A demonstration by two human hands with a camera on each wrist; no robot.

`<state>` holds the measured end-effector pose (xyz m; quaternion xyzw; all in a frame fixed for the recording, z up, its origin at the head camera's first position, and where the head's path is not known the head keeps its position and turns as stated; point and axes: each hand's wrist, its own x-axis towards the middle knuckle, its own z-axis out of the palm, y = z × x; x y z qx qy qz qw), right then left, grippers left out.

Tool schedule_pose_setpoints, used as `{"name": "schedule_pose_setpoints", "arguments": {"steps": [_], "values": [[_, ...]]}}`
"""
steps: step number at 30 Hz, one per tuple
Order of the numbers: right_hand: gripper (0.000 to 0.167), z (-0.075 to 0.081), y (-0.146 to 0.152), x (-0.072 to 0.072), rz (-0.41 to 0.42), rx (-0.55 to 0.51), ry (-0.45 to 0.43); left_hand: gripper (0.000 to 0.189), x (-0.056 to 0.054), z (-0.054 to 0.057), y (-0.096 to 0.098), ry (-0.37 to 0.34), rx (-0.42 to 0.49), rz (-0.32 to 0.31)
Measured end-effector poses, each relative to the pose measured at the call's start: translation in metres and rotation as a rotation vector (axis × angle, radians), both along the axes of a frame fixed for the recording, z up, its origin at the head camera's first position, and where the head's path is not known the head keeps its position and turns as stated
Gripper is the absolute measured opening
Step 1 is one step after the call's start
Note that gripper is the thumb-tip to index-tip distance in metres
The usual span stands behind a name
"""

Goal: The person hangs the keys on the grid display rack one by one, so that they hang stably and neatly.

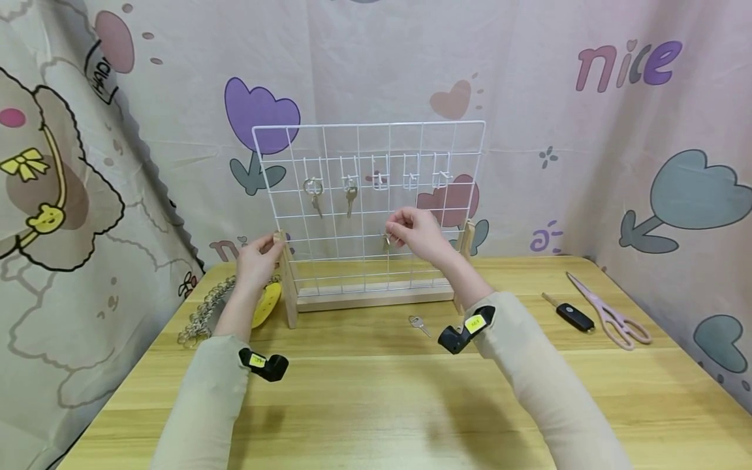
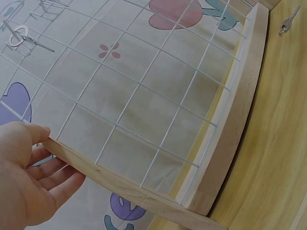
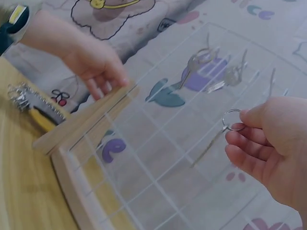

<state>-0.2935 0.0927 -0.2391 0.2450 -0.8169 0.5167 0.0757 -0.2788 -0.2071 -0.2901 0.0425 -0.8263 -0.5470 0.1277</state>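
A white wire grid rack (image 1: pixel 376 124) stands on a wooden base (image 1: pixel 376 300). My left hand (image 1: pixel 257 264) grips the top of its left wooden post (image 2: pixel 96 170), thumb in front and fingers behind. In front of the grid my right hand (image 1: pixel 418 234) pinches a metal key ring (image 3: pixel 224 120) between thumb and forefinger. A key (image 3: pixel 206 152) dangles from that ring, below a row of white hooks (image 1: pixel 380 181). One key on a large ring (image 1: pixel 314 187) hangs from the leftmost hook, and another key (image 1: pixel 351 194) from the hook beside it.
A small key (image 1: pixel 418 323) lies on the table before the rack. To the right are a black car key (image 1: pixel 572 316) and pink scissors (image 1: pixel 611 313). Metal chain (image 1: pixel 202 316) and a yellow object (image 1: pixel 267 304) lie at left. Patterned cloth (image 1: pixel 376 59) hangs behind.
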Motion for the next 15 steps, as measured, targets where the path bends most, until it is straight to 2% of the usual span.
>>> {"name": "schedule_pose_setpoints", "arguments": {"steps": [8, 15], "values": [[0.012, 0.022, -0.006, -0.003, -0.005, -0.061, 0.047, 0.055, 0.0, -0.001, 0.0, -0.002, 0.006, -0.003], [0.011, 0.038, -0.012, -0.001, -0.027, -0.182, 0.043, 0.056, 0.0, 0.0, -0.001, -0.002, 0.0, -0.007]]}}
